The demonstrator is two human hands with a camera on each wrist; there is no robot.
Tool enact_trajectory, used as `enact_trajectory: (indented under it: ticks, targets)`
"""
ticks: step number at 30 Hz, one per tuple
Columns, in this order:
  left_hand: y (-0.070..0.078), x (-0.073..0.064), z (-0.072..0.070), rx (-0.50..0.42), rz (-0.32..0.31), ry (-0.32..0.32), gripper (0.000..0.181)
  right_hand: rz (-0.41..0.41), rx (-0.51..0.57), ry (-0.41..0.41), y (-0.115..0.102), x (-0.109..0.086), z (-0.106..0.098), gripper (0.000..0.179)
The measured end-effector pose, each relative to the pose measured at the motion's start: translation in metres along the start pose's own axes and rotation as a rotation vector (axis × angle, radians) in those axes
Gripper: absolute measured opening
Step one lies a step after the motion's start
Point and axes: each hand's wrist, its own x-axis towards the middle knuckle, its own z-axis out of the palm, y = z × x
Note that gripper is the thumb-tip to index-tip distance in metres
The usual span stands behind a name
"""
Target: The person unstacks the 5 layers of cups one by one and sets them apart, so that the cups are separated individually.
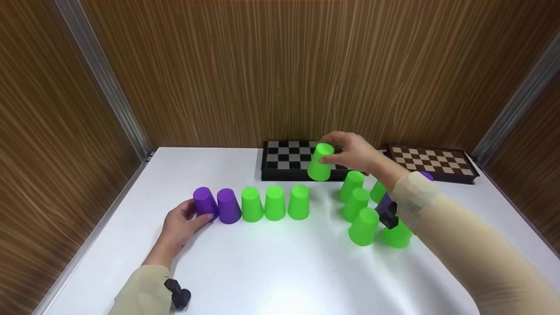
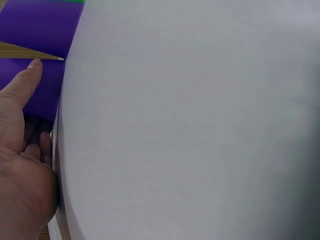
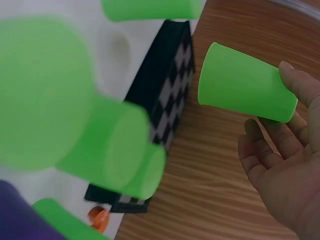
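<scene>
My left hand [image 1: 180, 225] grips the leftmost purple cup [image 1: 204, 201], thumb along its near side and fingers curled behind it; the cup stands mouth down on a white table [image 1: 262, 271]. Close beside it, a second purple cup [image 1: 229, 206] and three green cups [image 1: 274, 203] continue a row to the right, all upside down. My right hand [image 1: 352, 151] holds a raised green cup [image 1: 320, 162], pinched between thumb and fingers near its narrow closed end, its wide mouth pointing down. In the head view, this cup overlaps a black-and-grey checkered board [image 1: 280, 155] at the back of the table, beyond the right end of the row. More green cups [image 1: 358, 205] stand upside down to the right, some partly hidden by my beige sleeve [image 1: 477, 245]. Behind them, near the back right corner, lies a brown-and-cream checkered board [image 1: 431, 159]. Wood-grain panels [image 1: 218, 65] surround the table.
</scene>
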Motion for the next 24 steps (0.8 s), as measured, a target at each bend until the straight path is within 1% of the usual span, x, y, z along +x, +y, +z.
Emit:
enact_trajectory:
  ticks: [5, 9, 11, 16, 24]
  targets:
    - [-0.001, -0.001, -0.002, -0.006, 0.008, 0.002, 0.079, 0.016, -0.011, -0.031, 0.023, -0.002, 0.008, 0.061]
    - [-0.002, -0.003, -0.001, -0.005, 0.000, 0.013, 0.077, 0.025, -0.008, -0.034, 0.035, -0.001, 0.017, 0.062]
    - [-0.002, -0.004, 0.000, -0.003, -0.008, 0.015, 0.077, 0.016, 0.004, -0.039, 0.040, 0.000, 0.021, 0.062]
    - [-0.001, -0.004, 0.003, 0.002, -0.022, 0.009, 0.080, 0.013, 0.026, -0.044, 0.049, -0.001, 0.028, 0.055]
    - [0.002, -0.001, 0.004, 0.001, -0.006, 0.010, 0.080, 0.091, -0.038, -0.079, 0.056, -0.002, 0.030, 0.060]
